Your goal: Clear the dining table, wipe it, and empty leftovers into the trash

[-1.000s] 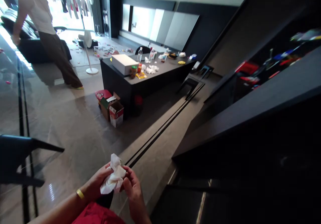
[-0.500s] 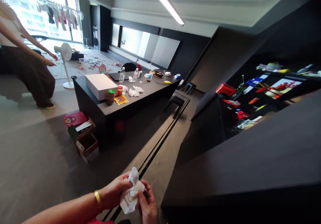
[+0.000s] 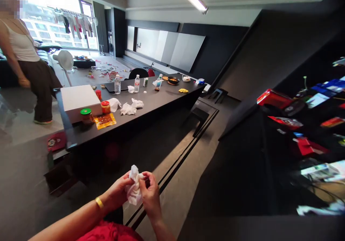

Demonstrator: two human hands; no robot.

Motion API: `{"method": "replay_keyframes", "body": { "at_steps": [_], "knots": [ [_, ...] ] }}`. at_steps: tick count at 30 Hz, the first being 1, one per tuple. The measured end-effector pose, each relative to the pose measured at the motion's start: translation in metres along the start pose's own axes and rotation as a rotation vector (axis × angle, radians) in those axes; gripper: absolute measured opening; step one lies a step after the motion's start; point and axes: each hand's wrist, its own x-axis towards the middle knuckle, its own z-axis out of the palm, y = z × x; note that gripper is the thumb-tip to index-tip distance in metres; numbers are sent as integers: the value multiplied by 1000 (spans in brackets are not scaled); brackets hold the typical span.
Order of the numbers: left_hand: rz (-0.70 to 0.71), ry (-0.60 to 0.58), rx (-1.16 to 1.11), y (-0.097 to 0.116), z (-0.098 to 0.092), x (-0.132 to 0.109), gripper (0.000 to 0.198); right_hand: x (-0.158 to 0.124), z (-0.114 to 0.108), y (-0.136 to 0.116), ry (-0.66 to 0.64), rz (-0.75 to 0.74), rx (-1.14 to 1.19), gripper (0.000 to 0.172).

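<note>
Stretching away across the room, a dark table (image 3: 161,99) has another person (image 3: 40,86) in dark trousers beyond its left end, a white box (image 3: 79,97) near that end, and a clear bottle (image 3: 117,85) to the box's right. Nearer the camera, the left hand (image 3: 117,191) and right hand (image 3: 152,195) both pinch, thumbs against fingers, a crumpled white tissue (image 3: 133,193) held between them, with a yellow bracelet (image 3: 99,202) around the left wrist.
</note>
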Motion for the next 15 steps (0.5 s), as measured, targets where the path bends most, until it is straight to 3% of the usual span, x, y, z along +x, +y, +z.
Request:
{"method": "replay_keyframes", "body": {
  "at_steps": [4, 8, 11, 15],
  "knots": [
    [40, 99, -13, 15, 2, 65, 32, 74, -11, 6, -69, -64, -144, 16],
    [60, 159, -13, 41, 4, 156, 32, 156, -41, 28, -113, 0, -108, 27],
    [80, 216, 5, 74, 14, 230, 33, 209, -93, 51, -14, 137, -82, 38],
    [124, 176, 49, 128, 34, 325, 31, 240, -189, 89, 336, 365, -45, 54]
  ]
}}
